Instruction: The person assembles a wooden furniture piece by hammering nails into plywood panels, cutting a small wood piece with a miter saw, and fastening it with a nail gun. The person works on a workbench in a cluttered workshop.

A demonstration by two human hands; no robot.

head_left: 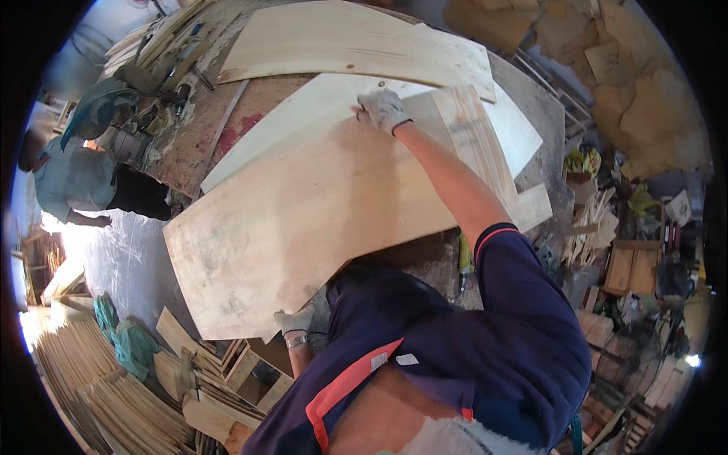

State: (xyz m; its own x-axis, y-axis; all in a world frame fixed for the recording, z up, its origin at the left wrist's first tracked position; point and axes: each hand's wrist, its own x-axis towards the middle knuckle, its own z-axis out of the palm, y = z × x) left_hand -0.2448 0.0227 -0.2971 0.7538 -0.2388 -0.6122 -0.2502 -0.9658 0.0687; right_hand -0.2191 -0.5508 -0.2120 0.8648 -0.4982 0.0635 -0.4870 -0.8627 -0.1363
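Observation:
A large pale plywood panel (303,205) lies in front of me, its left end jutting past the workbench. My left hand (294,318), in a whitish glove, is closed on the panel's near edge, thumb on top and the other fingers hidden below. At the far edge, my gloved right hand (381,111) is closed with curled fingers gripping the rim. Under the panel a whiter board (512,135) shows along the back and right. Beyond it rests another plywood sheet (356,45) with a dark knot near its front edge.
A person (76,178) in a light blue top is at the bench's left. Stacked thin wood strips (106,379) and a green cloth (133,345) lie lower left. Wood scraps (595,227) and a wooden box (633,267) crowd the right. Loose brown sheets (644,98) cover the upper right.

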